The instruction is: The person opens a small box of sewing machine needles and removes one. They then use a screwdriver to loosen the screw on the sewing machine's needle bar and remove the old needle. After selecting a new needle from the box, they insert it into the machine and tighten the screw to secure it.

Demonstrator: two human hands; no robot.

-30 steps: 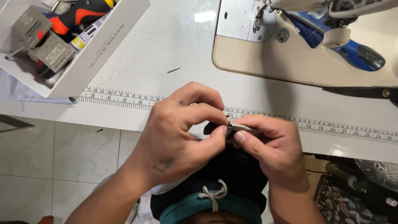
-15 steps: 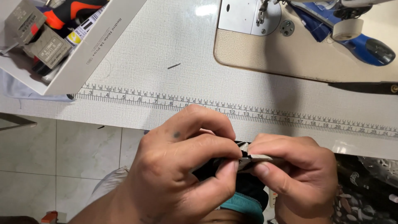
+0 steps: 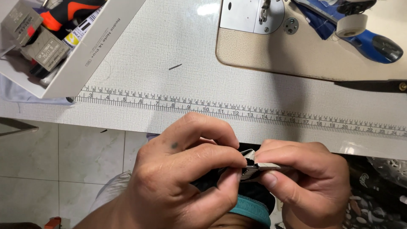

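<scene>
Bright even overhead light; you get glare patch on white textured desk near top edge, soft shadows, picture sharp.

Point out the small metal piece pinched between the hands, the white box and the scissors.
metal piece [image 3: 253, 169], head view, its ribbed middle.
white box [image 3: 99, 46], head view, its long side wall.
scissors [image 3: 373, 86], head view, the dark blade.

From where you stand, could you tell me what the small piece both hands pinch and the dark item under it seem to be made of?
The small piece looks like ribbed, light grey woven tape or metal; too small to tell. The dark item looks like soft black fabric, matte and folded, with a teal band.
</scene>
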